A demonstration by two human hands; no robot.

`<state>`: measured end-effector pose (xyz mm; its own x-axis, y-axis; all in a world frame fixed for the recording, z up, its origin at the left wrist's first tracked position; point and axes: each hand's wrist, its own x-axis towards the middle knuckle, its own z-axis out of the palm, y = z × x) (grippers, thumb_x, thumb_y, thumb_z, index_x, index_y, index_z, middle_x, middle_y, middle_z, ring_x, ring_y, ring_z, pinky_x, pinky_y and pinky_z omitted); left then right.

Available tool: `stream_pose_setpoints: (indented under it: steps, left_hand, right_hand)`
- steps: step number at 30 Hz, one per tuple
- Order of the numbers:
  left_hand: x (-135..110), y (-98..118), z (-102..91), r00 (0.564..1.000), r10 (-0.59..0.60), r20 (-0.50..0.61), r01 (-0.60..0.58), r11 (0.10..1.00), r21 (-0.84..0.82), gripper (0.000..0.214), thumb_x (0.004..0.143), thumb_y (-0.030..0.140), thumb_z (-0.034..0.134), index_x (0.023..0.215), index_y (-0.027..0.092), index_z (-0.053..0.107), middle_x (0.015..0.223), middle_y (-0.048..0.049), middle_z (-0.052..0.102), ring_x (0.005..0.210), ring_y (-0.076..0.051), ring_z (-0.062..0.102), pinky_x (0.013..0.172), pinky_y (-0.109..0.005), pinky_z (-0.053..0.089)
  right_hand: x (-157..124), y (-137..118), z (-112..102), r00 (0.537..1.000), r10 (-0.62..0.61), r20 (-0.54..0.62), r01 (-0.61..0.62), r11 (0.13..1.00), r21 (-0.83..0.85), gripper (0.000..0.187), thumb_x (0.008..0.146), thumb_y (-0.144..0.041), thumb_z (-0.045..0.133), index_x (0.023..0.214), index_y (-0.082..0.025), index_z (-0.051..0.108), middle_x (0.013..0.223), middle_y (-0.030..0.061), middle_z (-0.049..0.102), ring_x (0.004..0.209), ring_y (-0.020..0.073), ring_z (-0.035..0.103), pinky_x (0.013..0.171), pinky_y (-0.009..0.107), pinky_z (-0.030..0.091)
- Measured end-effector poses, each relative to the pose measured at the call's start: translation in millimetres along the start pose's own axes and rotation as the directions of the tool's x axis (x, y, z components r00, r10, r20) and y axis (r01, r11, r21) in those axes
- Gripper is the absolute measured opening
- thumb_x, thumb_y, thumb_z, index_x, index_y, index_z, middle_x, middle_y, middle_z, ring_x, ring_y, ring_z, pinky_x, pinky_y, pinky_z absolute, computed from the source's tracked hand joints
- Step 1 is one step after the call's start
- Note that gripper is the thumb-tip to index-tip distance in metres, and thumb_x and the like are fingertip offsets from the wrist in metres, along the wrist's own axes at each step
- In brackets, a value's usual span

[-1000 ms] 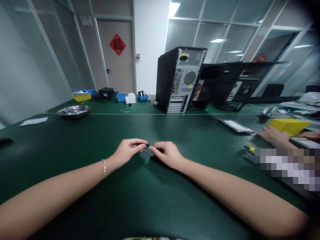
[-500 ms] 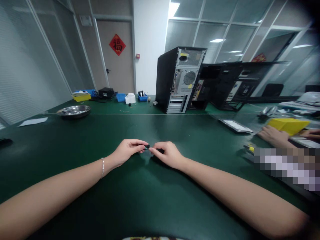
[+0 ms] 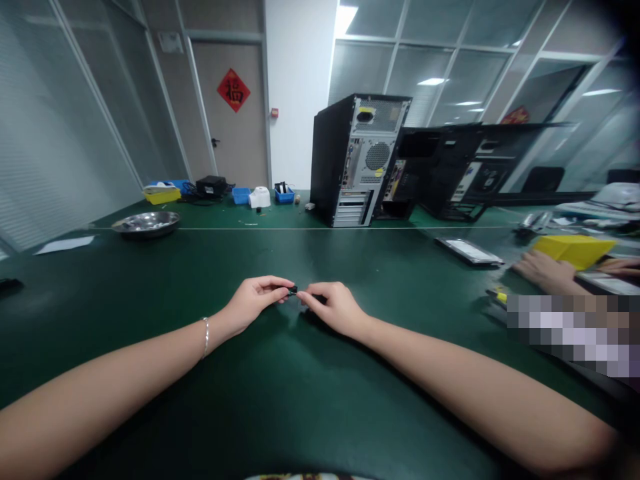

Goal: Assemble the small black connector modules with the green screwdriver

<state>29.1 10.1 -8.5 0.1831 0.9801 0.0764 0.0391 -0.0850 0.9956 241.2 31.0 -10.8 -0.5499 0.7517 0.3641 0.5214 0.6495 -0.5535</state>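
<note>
- A steel bowl (image 3: 146,223) is sitting on the green table (image 3: 280,413), far to the left of the black computer tower (image 3: 356,160) and nearer the camera than the bins.
- A yellow bin (image 3: 162,194) and two blue bins (image 3: 284,195) are lying along the far edge of the table, left of the tower, with a white roll (image 3: 260,197) sitting between the blue ones.
- The left hand (image 3: 253,303) is resting on the table well in front of the tower, a thin bracelet (image 3: 205,337) circling its wrist; its thumb and forefinger are pinching the left end of a small black part (image 3: 294,290).
- The small black part is hanging just above the table between the two hands, straight in front of the tower and slightly to its left; it is too small to tell what it is.
- The right hand (image 3: 334,308) is meeting the left one fingertip to fingertip, its thumb and forefinger gripping the right end of the same part, the other fingers curling under.
- An opened black case (image 3: 450,170) is lying just right of the tower.
- A flat drive (image 3: 469,251) is lying in front and to the right of the tower.
- Another person's hand (image 3: 543,272) is resting flat on the table far to the right of the tower, beside a yellow box (image 3: 575,250).
</note>
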Motion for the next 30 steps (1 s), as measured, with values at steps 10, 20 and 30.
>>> stream_pose_setpoints:
  steps: [10, 20, 30]
  left_hand:
    - [-0.1, -3.7, -2.6, 0.997, 0.057, 0.053, -0.062, 0.994, 0.088, 0.021, 0.077, 0.027, 0.077, 0.096, 0.016, 0.074, 0.097, -0.0068, 0.077, 0.090, -0.020, 0.070, 0.089, -0.035, 0.054]
    - [1.8, -2.6, -3.4, 0.997, 0.018, 0.069, -0.021, 0.999, 0.042, 0.021, 0.075, 0.026, 0.077, 0.093, 0.016, 0.076, 0.087, -0.0057, 0.077, 0.079, -0.017, 0.067, 0.084, -0.034, 0.053]
    - [2.8, -2.4, -4.2, 0.995, 0.012, 0.098, -0.015, 0.999, 0.030, 0.020, 0.074, 0.025, 0.078, 0.092, 0.016, 0.077, 0.082, -0.0046, 0.075, 0.073, -0.015, 0.063, 0.077, -0.031, 0.051]
  right_hand:
    - [-0.5, -2.1, -0.7, 1.000, 0.011, 0.001, -0.011, 1.000, 0.000, 0.034, 0.098, -0.037, 0.052, 0.075, -0.019, 0.070, 0.073, 0.0008, 0.071, 0.065, 0.0130, 0.059, 0.062, 0.022, 0.037]
    - [-0.7, 1.0, 0.0, 0.999, -0.032, -0.004, 0.032, 0.999, 0.021, 0.038, 0.098, -0.038, 0.052, 0.068, -0.018, 0.066, 0.067, 0.0000, 0.066, 0.061, 0.0117, 0.055, 0.061, 0.022, 0.036]
    - [-0.9, 1.9, -0.3, 0.997, -0.078, 0.005, 0.078, 0.996, 0.038, 0.041, 0.098, -0.040, 0.050, 0.068, -0.018, 0.066, 0.066, 0.0004, 0.064, 0.061, 0.0117, 0.053, 0.060, 0.022, 0.036]
